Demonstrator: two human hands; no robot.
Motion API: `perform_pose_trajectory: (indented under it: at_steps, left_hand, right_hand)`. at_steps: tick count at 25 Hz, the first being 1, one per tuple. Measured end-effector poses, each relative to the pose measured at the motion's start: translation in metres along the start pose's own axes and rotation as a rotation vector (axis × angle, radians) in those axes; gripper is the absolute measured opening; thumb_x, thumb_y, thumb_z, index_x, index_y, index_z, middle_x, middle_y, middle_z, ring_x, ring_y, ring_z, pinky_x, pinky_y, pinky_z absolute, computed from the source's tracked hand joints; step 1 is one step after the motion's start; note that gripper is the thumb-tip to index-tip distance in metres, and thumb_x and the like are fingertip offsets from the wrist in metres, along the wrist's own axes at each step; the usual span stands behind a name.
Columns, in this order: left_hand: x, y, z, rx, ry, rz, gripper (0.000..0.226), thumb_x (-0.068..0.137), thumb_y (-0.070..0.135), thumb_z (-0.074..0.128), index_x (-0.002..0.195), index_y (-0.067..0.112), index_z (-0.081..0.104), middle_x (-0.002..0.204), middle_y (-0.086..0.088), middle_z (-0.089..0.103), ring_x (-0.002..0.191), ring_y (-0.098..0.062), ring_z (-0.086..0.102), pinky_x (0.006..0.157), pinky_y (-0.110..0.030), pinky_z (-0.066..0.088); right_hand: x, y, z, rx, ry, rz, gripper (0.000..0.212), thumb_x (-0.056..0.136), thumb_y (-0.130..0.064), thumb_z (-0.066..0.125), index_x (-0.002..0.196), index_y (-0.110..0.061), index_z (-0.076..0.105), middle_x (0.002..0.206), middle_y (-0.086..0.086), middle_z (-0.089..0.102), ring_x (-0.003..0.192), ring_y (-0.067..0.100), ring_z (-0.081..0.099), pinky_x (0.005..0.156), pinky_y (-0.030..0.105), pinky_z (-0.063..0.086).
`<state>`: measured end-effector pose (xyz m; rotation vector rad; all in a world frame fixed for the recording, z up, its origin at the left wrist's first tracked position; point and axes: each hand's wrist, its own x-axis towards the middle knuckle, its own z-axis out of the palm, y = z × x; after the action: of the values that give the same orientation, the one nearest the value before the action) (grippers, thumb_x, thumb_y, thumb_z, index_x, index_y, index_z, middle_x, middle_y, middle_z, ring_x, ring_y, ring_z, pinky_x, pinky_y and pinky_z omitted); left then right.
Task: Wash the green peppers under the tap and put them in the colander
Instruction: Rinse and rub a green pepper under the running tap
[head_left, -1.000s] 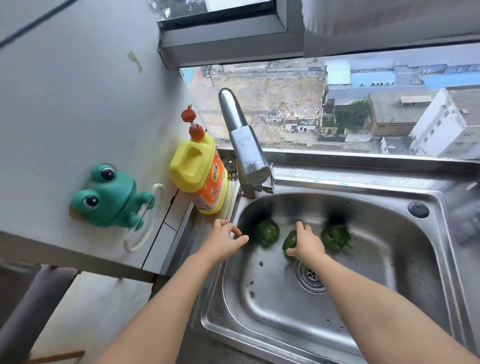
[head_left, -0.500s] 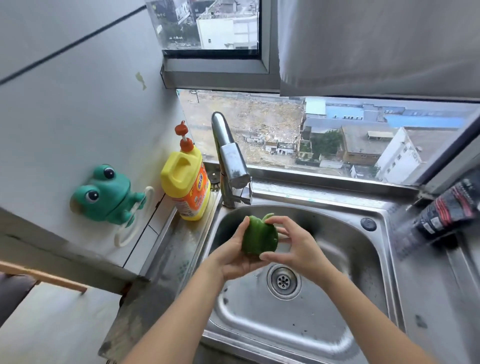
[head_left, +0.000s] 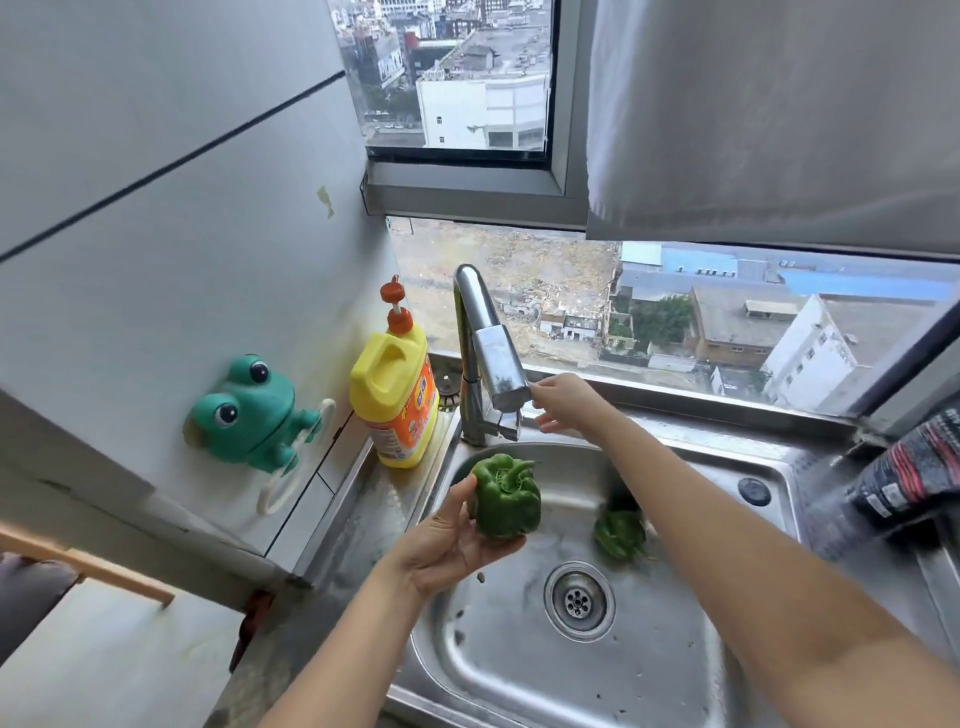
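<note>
My left hand (head_left: 447, 540) holds a green pepper (head_left: 505, 496) over the left side of the steel sink (head_left: 519, 670), thumb and fingers curled around it, stem end up. My right hand (head_left: 563, 402) reaches to the chrome tap (head_left: 488, 353) and pinches the end of its lever between index finger and thumb. No water is visible at the spout. A second green pepper (head_left: 621, 532) lies in the basin to the right, partly hidden by my right forearm. The drain (head_left: 577, 600) sits in the middle of the basin.
A yellow detergent bottle (head_left: 392, 400) with an orange pump stands left of the tap. A green frog holder (head_left: 244, 410) hangs on the left wall. A dark packet (head_left: 904, 478) lies at the sink's right edge. The window is directly behind the tap.
Both hands lifted a pepper out of the basin. My right hand then let go and moved up to the tap lever, while my left hand alone keeps the pepper.
</note>
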<state>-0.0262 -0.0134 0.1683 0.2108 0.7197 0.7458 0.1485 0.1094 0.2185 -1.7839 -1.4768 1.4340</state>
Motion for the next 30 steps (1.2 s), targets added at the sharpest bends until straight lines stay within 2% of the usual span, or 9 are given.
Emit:
perform_pose_trajectory:
  at_steps: [4, 7, 8, 11, 15, 17, 19, 25, 30]
  left_hand:
    - [-0.004, 0.0, 0.0, 0.005, 0.022, 0.038, 0.098, 0.038, 0.036, 0.095, 0.124, 0.007, 0.058, 0.123, -0.02, 0.061, 0.104, -0.035, 0.063, 0.074, -0.046, 0.059]
    - [0.0, -0.003, 0.001, -0.016, 0.076, 0.026, 0.089, 0.029, 0.041, 0.096, 0.108, 0.008, 0.07, 0.115, -0.02, 0.066, 0.101, -0.035, 0.063, 0.074, -0.049, 0.058]
    - [0.002, -0.004, 0.002, -0.009, 0.085, 0.011, 0.085, 0.028, 0.042, 0.096, 0.103, 0.008, 0.072, 0.112, -0.02, 0.067, 0.1, -0.034, 0.063, 0.073, -0.048, 0.058]
    - [0.006, -0.008, 0.008, 0.021, 0.097, -0.018, 0.076, 0.03, 0.042, 0.095, 0.095, 0.008, 0.076, 0.105, -0.019, 0.069, 0.091, -0.032, 0.068, 0.073, -0.046, 0.059]
    - [0.009, -0.008, 0.017, 0.059, 0.13, -0.034, 0.056, 0.064, 0.045, 0.076, 0.102, 0.005, 0.071, 0.101, -0.019, 0.07, 0.089, -0.032, 0.069, 0.08, -0.047, 0.055]
    - [0.011, -0.007, 0.019, 0.085, 0.165, -0.059, 0.05, 0.074, 0.044, 0.061, 0.105, 0.005, 0.067, 0.099, -0.019, 0.07, 0.087, -0.032, 0.068, 0.084, -0.049, 0.052]
    - [0.012, -0.009, 0.02, 0.125, 0.224, -0.083, 0.048, 0.078, 0.044, 0.058, 0.105, 0.006, 0.066, 0.096, -0.018, 0.071, 0.088, -0.032, 0.067, 0.089, -0.053, 0.047]
    - [0.026, -0.016, 0.016, -0.022, 0.398, -0.072, 0.048, 0.087, 0.047, 0.055, 0.114, 0.008, 0.061, 0.11, -0.022, 0.064, 0.1, -0.037, 0.061, 0.075, -0.052, 0.053]
    - [0.032, -0.03, 0.033, -0.007, 0.478, 0.047, 0.041, 0.089, 0.044, 0.052, 0.105, 0.008, 0.062, 0.095, -0.017, 0.065, 0.086, -0.029, 0.064, 0.056, -0.036, 0.056]
  right_hand:
    - [0.022, -0.003, 0.016, -0.226, -0.078, 0.067, 0.029, 0.09, -0.011, 0.055, 0.114, 0.006, 0.059, 0.079, 0.009, 0.061, 0.073, 0.018, 0.061, 0.069, 0.029, 0.049]
    - [0.027, 0.003, 0.011, -0.041, -0.047, 0.045, 0.005, 0.089, 0.002, 0.055, 0.089, -0.003, 0.058, 0.073, 0.001, 0.053, 0.066, 0.014, 0.053, 0.081, 0.033, 0.053]
    - [0.03, 0.008, 0.011, 0.032, -0.046, 0.053, 0.011, 0.088, 0.005, 0.054, 0.083, -0.004, 0.056, 0.073, 0.002, 0.053, 0.068, 0.016, 0.054, 0.083, 0.032, 0.055]
    - [0.034, 0.029, 0.014, 0.295, -0.071, 0.082, 0.014, 0.092, 0.007, 0.046, 0.098, 0.003, 0.057, 0.078, 0.009, 0.055, 0.069, 0.019, 0.056, 0.056, 0.019, 0.057]
    - [0.046, 0.049, 0.017, 0.463, -0.089, 0.103, 0.02, 0.096, -0.003, 0.043, 0.107, 0.006, 0.057, 0.091, 0.016, 0.058, 0.069, 0.02, 0.057, 0.05, 0.021, 0.056]
    - [0.046, 0.049, 0.019, 0.382, -0.098, 0.113, 0.033, 0.096, -0.015, 0.048, 0.122, 0.005, 0.053, 0.11, 0.017, 0.058, 0.08, 0.021, 0.06, 0.057, 0.022, 0.056]
    - [0.024, 0.049, 0.027, 0.313, -0.084, 0.109, 0.041, 0.096, -0.026, 0.049, 0.131, -0.005, 0.05, 0.125, 0.011, 0.055, 0.099, 0.025, 0.061, 0.076, 0.028, 0.056]
    - [-0.085, 0.083, 0.064, 0.367, -0.078, -0.136, 0.05, 0.09, -0.035, 0.059, 0.137, -0.028, 0.046, 0.13, -0.009, 0.054, 0.121, 0.009, 0.051, 0.104, 0.031, 0.042]
    - [-0.092, 0.071, 0.089, 0.052, 0.286, -0.139, 0.025, 0.092, -0.028, 0.053, 0.115, -0.019, 0.053, 0.107, -0.001, 0.061, 0.101, 0.016, 0.057, 0.088, 0.029, 0.045]
